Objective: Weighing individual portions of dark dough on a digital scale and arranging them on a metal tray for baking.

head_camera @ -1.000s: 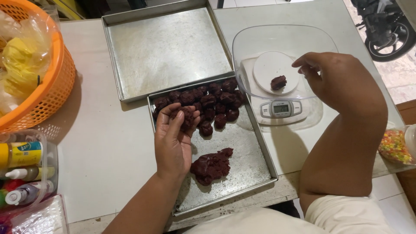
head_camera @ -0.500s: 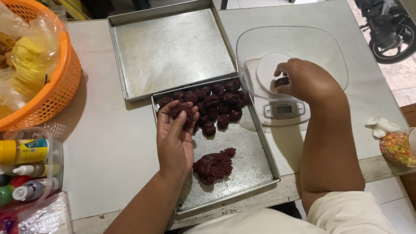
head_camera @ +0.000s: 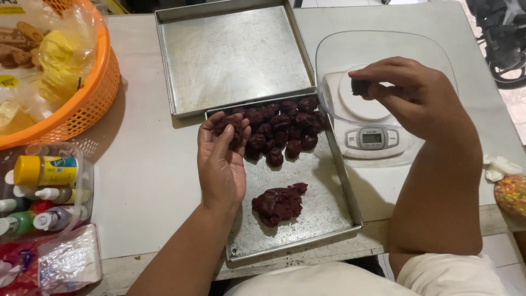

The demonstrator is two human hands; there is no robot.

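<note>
The right hand (head_camera: 416,96) pinches a small dark dough piece (head_camera: 360,86) between thumb and fingertips, holding it just over the white round platform of the kitchen scale (head_camera: 372,137), inside the clear plastic bowl (head_camera: 383,46) that sits on it. The left hand (head_camera: 222,159) lies palm up over the near baking tray (head_camera: 323,219), fingers curled loosely around a dark dough lump (head_camera: 227,127) resting at their tips. At 3 o'clock from that hand, a cluster of rolled dough balls (head_camera: 282,129) fills the tray's far end; at 5 o'clock from it lies a larger uncut mass of dough (head_camera: 278,204). A second, bare metal tray (head_camera: 235,55) touches the first at 12 o'clock. An orange basket (head_camera: 82,104) with bagged goods sits at 10 o'clock from the left hand, and a clear tub of small colouring bottles (head_camera: 41,192) at 9 o'clock. A bowl of coloured sprinkles (head_camera: 510,194) shows at the table's right edge
</note>
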